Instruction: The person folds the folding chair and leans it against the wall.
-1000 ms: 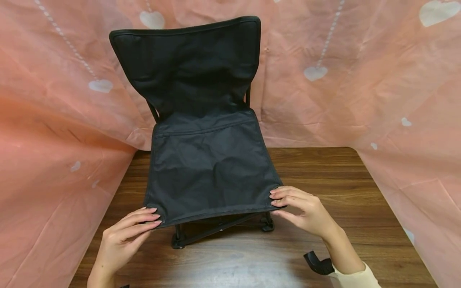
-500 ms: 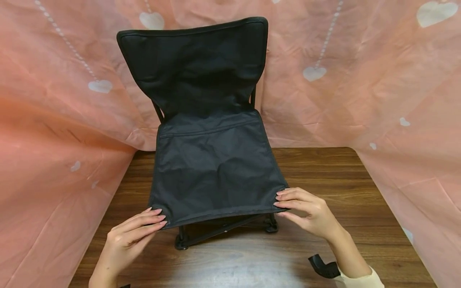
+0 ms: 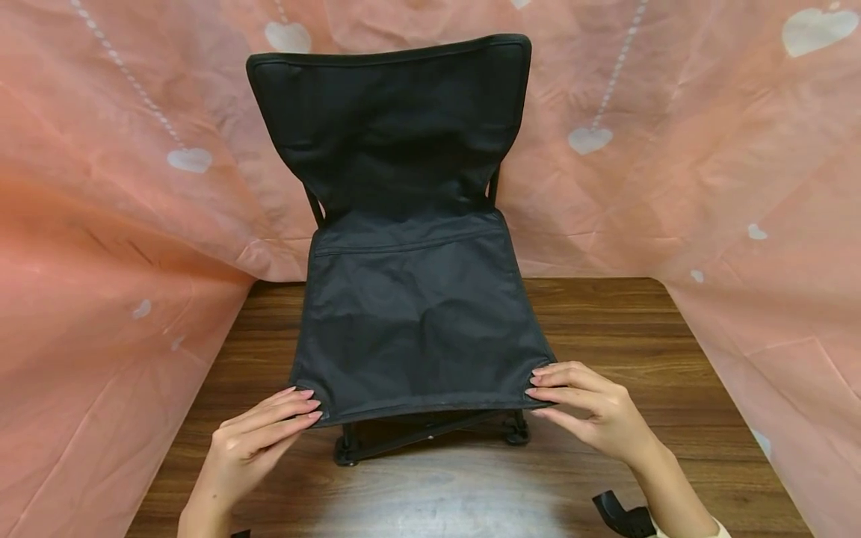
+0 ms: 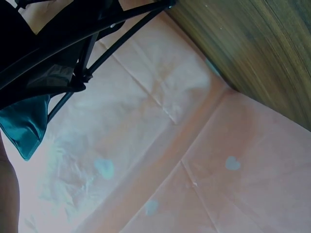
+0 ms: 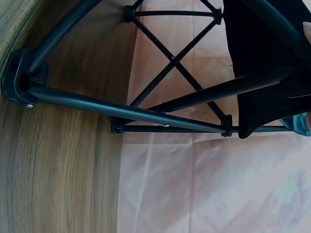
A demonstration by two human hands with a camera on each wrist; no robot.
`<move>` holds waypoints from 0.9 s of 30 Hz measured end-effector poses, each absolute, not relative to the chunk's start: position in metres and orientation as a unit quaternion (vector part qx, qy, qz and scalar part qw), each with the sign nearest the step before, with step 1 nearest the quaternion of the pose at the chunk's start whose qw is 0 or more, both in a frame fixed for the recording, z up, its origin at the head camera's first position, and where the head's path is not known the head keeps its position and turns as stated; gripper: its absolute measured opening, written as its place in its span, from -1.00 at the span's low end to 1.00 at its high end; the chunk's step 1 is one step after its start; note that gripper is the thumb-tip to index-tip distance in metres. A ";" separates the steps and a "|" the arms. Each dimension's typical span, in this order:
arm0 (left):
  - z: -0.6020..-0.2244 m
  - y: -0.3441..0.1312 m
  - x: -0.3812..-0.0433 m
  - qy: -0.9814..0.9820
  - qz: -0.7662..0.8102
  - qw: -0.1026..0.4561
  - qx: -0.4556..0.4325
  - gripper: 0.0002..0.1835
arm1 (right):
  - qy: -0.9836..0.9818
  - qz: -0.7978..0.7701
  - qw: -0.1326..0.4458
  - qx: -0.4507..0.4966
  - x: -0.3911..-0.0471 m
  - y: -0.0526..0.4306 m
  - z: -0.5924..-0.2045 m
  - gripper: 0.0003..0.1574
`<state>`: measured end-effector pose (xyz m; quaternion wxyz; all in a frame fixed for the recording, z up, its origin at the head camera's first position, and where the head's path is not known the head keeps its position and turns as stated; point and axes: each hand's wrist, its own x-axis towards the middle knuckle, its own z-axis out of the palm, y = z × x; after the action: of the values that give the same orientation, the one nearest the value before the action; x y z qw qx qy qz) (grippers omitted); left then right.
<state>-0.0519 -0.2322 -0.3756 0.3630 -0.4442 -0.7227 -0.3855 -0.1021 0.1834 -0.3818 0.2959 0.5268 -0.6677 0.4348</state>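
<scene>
A black folding chair (image 3: 417, 321) stands unfolded, its fabric backrest (image 3: 397, 112) rising at the far side. My left hand (image 3: 252, 441) holds the seat's front left corner, fingers over the top. On the front right corner, my right hand (image 3: 602, 411) grips the fabric with its fingers above and the thumb below the edge. The right wrist view shows the crossed metal tubes (image 5: 175, 61) and a plastic foot (image 5: 22, 77) under the seat. In the left wrist view, frame tubes (image 4: 131, 31) cross at the upper left; most of that hand is out of frame.
The chair's feet stand on a brown wood-grain tabletop (image 3: 619, 321). Pink cloth (image 3: 706, 149) with white hearts hangs behind and along both sides. Black mounts (image 3: 622, 515) sit at the wrists.
The chair has shifted to the right and turned slightly, so its front edge lies more level across the view. Both hands have moved right with it, keeping their hold on the corners.
</scene>
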 end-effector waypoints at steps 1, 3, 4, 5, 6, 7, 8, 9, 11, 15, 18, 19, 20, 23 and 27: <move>-0.376 -0.232 -0.052 -0.724 -0.386 0.360 -0.444 -0.80 | -0.666 0.436 0.296 0.527 -0.102 0.184 -0.382 -0.73; -0.375 -0.232 -0.052 -0.725 -0.387 0.356 -0.445 -0.80 | -0.664 0.439 0.297 0.528 -0.101 0.185 -0.381 -0.73; -0.375 -0.232 -0.053 -0.725 -0.388 0.353 -0.447 -0.80 | -0.663 0.440 0.297 0.528 -0.100 0.186 -0.381 -0.73; -0.375 -0.232 -0.053 -0.724 -0.389 0.351 -0.448 -0.81 | -0.663 0.440 0.298 0.527 -0.100 0.186 -0.381 -0.73; -0.375 -0.231 -0.054 -0.723 -0.390 0.350 -0.451 -0.81 | -0.662 0.441 0.299 0.526 -0.099 0.187 -0.380 -0.73; -0.375 -0.231 -0.055 -0.721 -0.390 0.349 -0.454 -0.82 | -0.661 0.443 0.300 0.526 -0.099 0.187 -0.380 -0.73; -0.374 -0.230 -0.056 -0.719 -0.391 0.348 -0.457 -0.83 | -0.660 0.445 0.301 0.525 -0.099 0.188 -0.379 -0.73; -0.374 -0.229 -0.057 -0.717 -0.392 0.347 -0.461 -0.83 | -0.659 0.446 0.302 0.525 -0.098 0.188 -0.379 -0.74; -0.374 -0.228 -0.058 -0.712 -0.393 0.346 -0.467 -0.84 | -0.654 0.450 0.304 0.527 -0.098 0.189 -0.378 -0.74; -0.374 -0.226 -0.059 -0.708 -0.394 0.345 -0.475 -0.83 | -0.646 0.457 0.304 0.530 -0.098 0.191 -0.378 -0.75; -0.374 -0.224 -0.060 -0.704 -0.396 0.343 -0.479 -0.83 | -0.643 0.461 0.305 0.530 -0.098 0.192 -0.379 -0.75; -0.375 -0.224 -0.061 -0.703 -0.398 0.342 -0.480 -0.83 | -0.643 0.463 0.305 0.529 -0.097 0.193 -0.379 -0.75; -0.375 -0.224 -0.061 -0.701 -0.399 0.342 -0.482 -0.83 | -0.642 0.463 0.306 0.529 -0.097 0.193 -0.379 -0.75; -0.376 -0.222 -0.062 -0.702 -0.400 0.341 -0.481 -0.84 | -0.643 0.464 0.308 0.526 -0.096 0.194 -0.379 -0.74; -0.377 -0.221 -0.063 -0.707 -0.395 0.341 -0.477 -0.83 | -0.646 0.464 0.309 0.521 -0.095 0.196 -0.380 -0.74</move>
<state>-0.0634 -0.2208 -0.3770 0.3414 -0.4773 -0.7066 -0.3954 -0.0947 0.1957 -0.3801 0.3093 0.5214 -0.6456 0.4644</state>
